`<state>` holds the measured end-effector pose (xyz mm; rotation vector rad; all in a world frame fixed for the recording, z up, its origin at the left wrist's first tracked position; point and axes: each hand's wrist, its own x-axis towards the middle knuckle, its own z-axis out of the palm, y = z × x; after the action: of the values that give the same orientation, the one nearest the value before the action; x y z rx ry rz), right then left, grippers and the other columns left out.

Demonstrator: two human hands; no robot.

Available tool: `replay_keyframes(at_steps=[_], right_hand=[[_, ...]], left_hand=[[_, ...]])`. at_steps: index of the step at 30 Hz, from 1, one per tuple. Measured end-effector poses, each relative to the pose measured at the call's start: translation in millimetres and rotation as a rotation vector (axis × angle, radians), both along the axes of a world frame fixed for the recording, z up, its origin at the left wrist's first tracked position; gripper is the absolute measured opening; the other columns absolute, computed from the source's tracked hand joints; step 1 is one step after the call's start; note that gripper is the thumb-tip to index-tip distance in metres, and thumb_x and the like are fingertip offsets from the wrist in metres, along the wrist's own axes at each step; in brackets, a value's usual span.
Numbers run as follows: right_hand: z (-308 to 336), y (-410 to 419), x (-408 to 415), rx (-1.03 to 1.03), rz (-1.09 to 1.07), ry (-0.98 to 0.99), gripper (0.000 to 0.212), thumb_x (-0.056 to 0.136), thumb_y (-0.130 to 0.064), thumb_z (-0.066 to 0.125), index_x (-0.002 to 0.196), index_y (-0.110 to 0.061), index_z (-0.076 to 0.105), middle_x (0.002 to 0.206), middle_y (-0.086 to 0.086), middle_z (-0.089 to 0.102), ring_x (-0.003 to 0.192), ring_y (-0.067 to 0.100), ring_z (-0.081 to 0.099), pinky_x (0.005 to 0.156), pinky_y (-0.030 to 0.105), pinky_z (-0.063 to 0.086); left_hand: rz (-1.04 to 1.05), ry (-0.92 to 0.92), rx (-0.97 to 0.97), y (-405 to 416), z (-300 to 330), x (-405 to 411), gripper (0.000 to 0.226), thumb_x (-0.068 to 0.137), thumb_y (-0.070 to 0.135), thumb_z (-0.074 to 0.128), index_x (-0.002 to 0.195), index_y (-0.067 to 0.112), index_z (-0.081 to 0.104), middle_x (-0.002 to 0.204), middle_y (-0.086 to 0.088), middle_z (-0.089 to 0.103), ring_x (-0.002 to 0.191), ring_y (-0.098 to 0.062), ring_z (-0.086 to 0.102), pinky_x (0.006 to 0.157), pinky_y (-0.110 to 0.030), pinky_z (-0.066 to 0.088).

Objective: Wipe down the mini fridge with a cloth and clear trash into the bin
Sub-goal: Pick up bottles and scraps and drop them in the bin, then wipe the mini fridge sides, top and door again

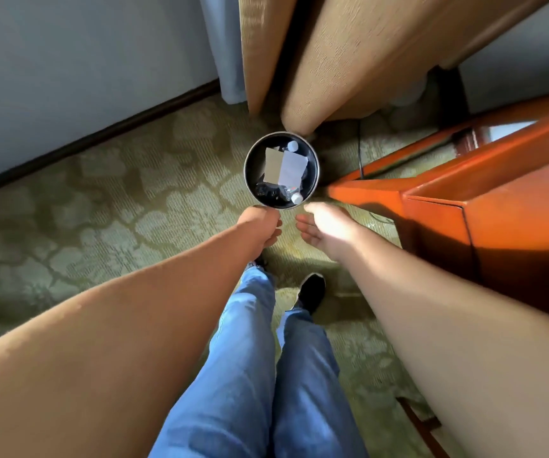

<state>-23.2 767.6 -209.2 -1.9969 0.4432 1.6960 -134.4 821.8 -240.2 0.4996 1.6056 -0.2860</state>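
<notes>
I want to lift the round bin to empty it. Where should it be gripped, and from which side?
Grip the bin by its metal rim, one hand on each side, coming from above. It stands upright and open-topped on the carpet, the curtain crowds its far side, and the near rim sits closest to both hands.

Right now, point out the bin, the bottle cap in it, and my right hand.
bin (pixel 249 180), head view, left inner wall.
bottle cap (pixel 297 199), head view, white top.
right hand (pixel 324 231), head view, palm.
</notes>
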Motion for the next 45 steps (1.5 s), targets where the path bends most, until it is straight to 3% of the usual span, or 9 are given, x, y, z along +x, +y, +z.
replay_keyframes(at_steps=[6,9,14,18,26,31,37,40,45], right_hand=[[112.4,-9.8,2.3,0.100,-0.001,-0.030,0.044,0.105,-0.014,0.045,0.144,0.005,0.049,0.146,0.024,0.050,0.139,0.038,0.046,0.116,0.045,0.039],[169.6,-29.3,2.8,0.131,-0.020,-0.078,0.035,0.106,-0.020,0.047,0.136,-0.006,0.057,0.135,0.014,0.065,0.117,0.025,0.066,0.082,0.028,0.056],[253.5,-93.4,2.5,0.256,-0.073,-0.159,0.030,0.107,-0.028,0.043,0.131,-0.017,0.059,0.118,0.002,0.071,0.096,0.012,0.066,0.068,0.022,0.050],[327.3,-155.5,-1.9,0.374,-0.124,-0.284,0.019,0.107,-0.024,0.042,0.100,-0.023,0.060,0.090,-0.005,0.072,0.085,0.011,0.068,0.066,0.023,0.049],[481.2,-237.9,-12.4,0.641,-0.226,-0.590,0.021,0.097,-0.013,0.047,0.106,-0.017,0.066,0.086,0.002,0.074,0.071,0.015,0.070,0.069,0.030,0.055],[558.2,-277.3,-11.4,0.750,-0.318,-0.749,0.023,0.099,-0.018,0.047,0.085,-0.024,0.064,0.052,-0.007,0.067,0.050,0.009,0.066,0.068,0.031,0.059],[607.6,-336.5,2.7,0.759,-0.362,-0.897,0.025,0.091,-0.017,0.045,0.101,-0.016,0.067,0.071,0.005,0.073,0.076,0.022,0.069,0.083,0.043,0.063],[623.9,-370.6,10.7,0.775,-0.390,-0.954,0.022,0.092,-0.015,0.045,0.090,-0.017,0.066,0.059,-0.003,0.070,0.075,0.018,0.070,0.071,0.033,0.063],[643.7,-428.0,28.8,0.775,-0.481,-1.027,0.025,0.095,-0.012,0.047,0.094,-0.017,0.071,0.089,0.007,0.077,0.083,0.024,0.074,0.061,0.028,0.055]], left_hand=[[0.001,-0.074,0.048,-11.6,109.9,7.5,0.019,0.099,0.017,0.049,0.111,0.014,0.063,0.097,0.001,0.068,0.075,-0.011,0.061,0.064,-0.023,0.050],[-0.042,-0.129,0.071,-25.5,161.1,14.6,0.018,0.101,0.017,0.046,0.109,0.016,0.062,0.101,0.002,0.068,0.072,-0.008,0.059,0.062,-0.021,0.047],[-0.109,-0.247,0.189,-77.0,245.7,30.0,0.018,0.097,0.012,0.047,0.083,0.019,0.055,0.079,0.002,0.062,0.063,-0.010,0.057,0.058,-0.022,0.046],[-0.293,-0.405,0.350,-127.0,319.6,42.9,0.018,0.095,0.014,0.049,0.081,0.021,0.057,0.074,0.002,0.059,0.060,-0.010,0.058,0.056,-0.020,0.048],[-0.453,-0.691,0.791,-194.4,495.5,73.0,0.012,0.088,0.012,0.057,0.083,0.019,0.065,0.086,-0.009,0.064,0.075,-0.024,0.060,0.068,-0.036,0.049],[-0.474,-0.871,0.895,-243.5,583.8,89.7,0.011,0.088,0.007,0.057,0.087,0.014,0.065,0.081,-0.008,0.068,0.070,-0.024,0.063,0.065,-0.033,0.052],[-0.548,-0.972,0.978,-302.6,641.1,104.0,0.012,0.087,0.010,0.057,0.092,0.007,0.068,0.087,-0.016,0.068,0.077,-0.028,0.063,0.068,-0.044,0.054],[-0.592,-1.022,1.004,-333.8,656.9,114.0,0.011,0.088,0.013,0.060,0.091,0.009,0.069,0.083,-0.009,0.070,0.082,-0.030,0.069,0.076,-0.047,0.059],[-0.689,-1.138,0.936,-383.6,672.9,137.2,0.010,0.089,0.014,0.061,0.094,0.010,0.069,0.089,-0.011,0.073,0.069,-0.022,0.073,0.062,-0.036,0.061]])
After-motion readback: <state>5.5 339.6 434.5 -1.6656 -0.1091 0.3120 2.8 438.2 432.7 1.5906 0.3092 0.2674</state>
